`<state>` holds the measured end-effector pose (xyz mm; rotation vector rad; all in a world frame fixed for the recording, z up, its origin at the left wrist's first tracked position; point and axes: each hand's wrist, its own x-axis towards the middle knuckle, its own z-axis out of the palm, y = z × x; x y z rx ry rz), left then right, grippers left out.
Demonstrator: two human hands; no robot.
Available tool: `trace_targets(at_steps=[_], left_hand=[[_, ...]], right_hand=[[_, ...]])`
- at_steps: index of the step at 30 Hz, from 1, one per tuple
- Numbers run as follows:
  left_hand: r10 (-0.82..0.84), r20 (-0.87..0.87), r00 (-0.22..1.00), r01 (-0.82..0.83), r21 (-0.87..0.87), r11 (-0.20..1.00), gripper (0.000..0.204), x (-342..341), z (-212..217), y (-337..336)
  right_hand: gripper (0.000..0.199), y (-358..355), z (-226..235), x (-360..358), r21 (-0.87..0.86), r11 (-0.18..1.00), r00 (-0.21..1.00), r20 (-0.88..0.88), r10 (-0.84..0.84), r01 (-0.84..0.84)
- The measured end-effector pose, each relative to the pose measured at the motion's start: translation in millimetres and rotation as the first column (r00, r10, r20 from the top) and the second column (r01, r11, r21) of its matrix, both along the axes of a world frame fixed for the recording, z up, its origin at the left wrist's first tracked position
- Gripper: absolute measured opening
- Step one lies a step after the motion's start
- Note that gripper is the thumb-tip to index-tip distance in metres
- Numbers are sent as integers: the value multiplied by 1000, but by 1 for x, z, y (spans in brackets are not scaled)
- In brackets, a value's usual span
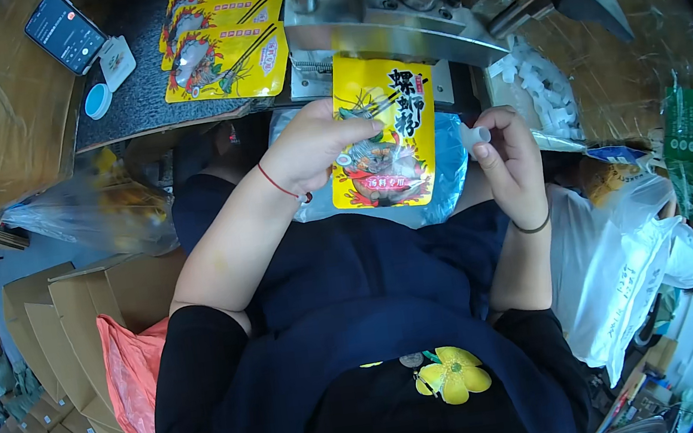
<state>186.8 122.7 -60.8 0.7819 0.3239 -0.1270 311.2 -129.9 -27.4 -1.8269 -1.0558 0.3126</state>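
Note:
My left hand point(309, 147) pinches a yellow printed food pouch point(384, 173) by its left side, thumb across the front. The pouch is tilted slightly, its upper end close below the metal press point(392, 25). To its right, my right hand point(515, 163) holds a small white plastic fitting point(476, 136) with a round, tube-like end between thumb and fingers. Fitting and pouch are apart. A pale blue plastic bag point(446, 161) lies behind the pouch, over my lap.
Several yellow pouches point(228, 62) lie overlapped on the dark worktop point(143, 111). A phone point(64, 30) leans on a stand beside a round blue-lidded container point(98, 101). White fittings point(540, 84) fill a box at right. Cardboard boxes point(126, 287) and white bags point(608, 271) flank me.

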Motion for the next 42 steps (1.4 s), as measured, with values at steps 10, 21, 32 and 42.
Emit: trace_targets(at_steps=[10,21,32,42], left_hand=[[-117,230,966,-244,667,-704,45,-58,-20,106],[52,225,973,-219,826,519,16,-64,2,7],[-215,61,975,201,175,964,35,-48,5,-49],[-218,21,976,215,87,973,33,-43,-7,-44]], right_hand=[[9,-1,0,-9,77,989,992,-14,-129,130],[15,69,39,-25,231,971,996,71,51,-66],[18,43,52,10,-213,943,948,137,288,-256],[23,24,38,54,-271,932,844,532,-62,239]])
